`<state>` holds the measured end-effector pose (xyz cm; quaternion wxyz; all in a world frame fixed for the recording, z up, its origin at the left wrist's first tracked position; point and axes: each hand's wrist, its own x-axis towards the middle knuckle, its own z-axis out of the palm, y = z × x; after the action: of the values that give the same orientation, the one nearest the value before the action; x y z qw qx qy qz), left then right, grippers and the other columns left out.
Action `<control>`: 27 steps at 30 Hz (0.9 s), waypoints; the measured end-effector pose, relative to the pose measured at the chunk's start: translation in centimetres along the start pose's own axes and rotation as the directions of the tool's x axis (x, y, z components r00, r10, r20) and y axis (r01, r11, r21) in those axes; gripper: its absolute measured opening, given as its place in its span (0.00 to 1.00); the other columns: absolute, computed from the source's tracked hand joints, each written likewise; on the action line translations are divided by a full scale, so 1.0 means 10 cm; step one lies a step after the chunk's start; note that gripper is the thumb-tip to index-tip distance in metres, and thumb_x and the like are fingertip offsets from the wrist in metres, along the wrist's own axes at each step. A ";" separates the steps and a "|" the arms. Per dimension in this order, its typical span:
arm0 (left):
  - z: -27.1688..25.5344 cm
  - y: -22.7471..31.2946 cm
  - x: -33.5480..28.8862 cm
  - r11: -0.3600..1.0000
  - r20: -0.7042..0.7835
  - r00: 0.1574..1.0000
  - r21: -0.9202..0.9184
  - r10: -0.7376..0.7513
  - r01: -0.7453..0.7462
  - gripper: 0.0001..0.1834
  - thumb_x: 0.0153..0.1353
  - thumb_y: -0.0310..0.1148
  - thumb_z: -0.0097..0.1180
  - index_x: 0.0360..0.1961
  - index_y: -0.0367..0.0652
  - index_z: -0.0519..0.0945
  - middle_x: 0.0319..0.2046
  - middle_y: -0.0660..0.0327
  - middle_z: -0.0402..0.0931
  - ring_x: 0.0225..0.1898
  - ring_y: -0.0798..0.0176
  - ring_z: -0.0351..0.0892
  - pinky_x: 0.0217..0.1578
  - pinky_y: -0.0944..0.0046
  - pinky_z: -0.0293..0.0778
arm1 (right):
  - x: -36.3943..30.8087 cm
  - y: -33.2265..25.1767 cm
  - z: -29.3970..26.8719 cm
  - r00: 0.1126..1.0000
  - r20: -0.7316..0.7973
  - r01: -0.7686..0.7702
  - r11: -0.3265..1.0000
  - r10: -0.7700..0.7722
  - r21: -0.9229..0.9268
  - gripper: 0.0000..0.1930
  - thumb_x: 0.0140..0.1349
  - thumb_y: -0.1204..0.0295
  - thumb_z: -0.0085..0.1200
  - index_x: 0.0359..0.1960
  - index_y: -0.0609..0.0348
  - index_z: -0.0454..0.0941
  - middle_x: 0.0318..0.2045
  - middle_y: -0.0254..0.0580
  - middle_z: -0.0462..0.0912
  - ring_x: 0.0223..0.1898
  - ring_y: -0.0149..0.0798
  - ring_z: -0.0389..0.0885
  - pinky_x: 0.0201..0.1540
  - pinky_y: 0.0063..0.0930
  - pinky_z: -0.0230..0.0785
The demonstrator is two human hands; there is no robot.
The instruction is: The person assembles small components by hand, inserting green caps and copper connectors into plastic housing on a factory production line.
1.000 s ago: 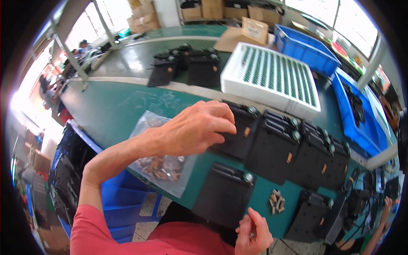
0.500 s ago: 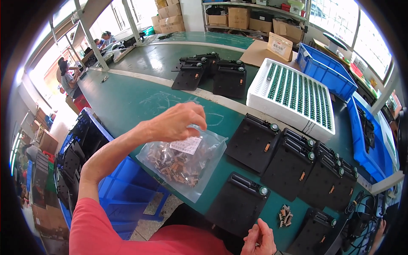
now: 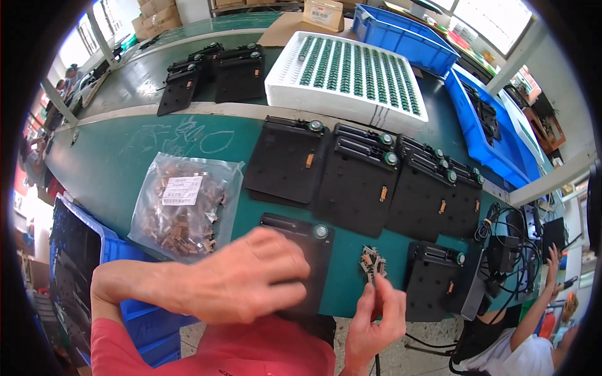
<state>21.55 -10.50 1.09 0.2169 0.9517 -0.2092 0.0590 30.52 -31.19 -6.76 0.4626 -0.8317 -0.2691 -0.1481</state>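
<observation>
My left hand [image 3: 251,276] hovers over the nearest black panel [image 3: 318,260], fingers curled; whatever they hold, if anything, is hidden. This flat panel has a black cylindrical holder along its far edge with a green-ringed round end. Right of it lies a small pile of connector-like metal and tan pieces [image 3: 372,260]. At the near side of that pile is my right hand [image 3: 379,319], thumb and fingers pinched together; I cannot make out anything between them. A clear bag [image 3: 219,213] of similar small pieces, with a white label, lies left of the panel.
Several black panels with small orange-brown pieces [image 3: 384,193] stand in a row beyond. Behind them is a white foam tray [image 3: 351,116] of green-ringed parts. Blue crates [image 3: 404,41] stand far right, cables [image 3: 511,250] lie right, and another person's arm [image 3: 533,316] shows there.
My left hand has left the bag and come right and nearer, over the nearest panel. My right hand has moved up beside the small pile. The view has turned to the right.
</observation>
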 end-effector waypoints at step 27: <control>0.86 0.40 -0.03 0.994 -0.296 0.951 0.026 -0.094 0.106 0.10 0.42 0.30 0.56 0.26 0.36 0.75 0.27 0.60 0.68 0.30 0.63 0.70 0.28 0.66 0.65 | 0.24 0.01 0.16 0.999 0.022 -0.018 0.970 0.024 -0.242 0.03 0.60 0.77 0.56 0.33 0.60 0.74 0.29 0.41 0.75 0.32 0.43 0.77 0.30 0.35 0.70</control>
<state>19.77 -17.42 -5.20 0.2283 0.9460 -0.1250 0.1932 32.50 -29.15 -6.49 0.3562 -0.8863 -0.2460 -0.1647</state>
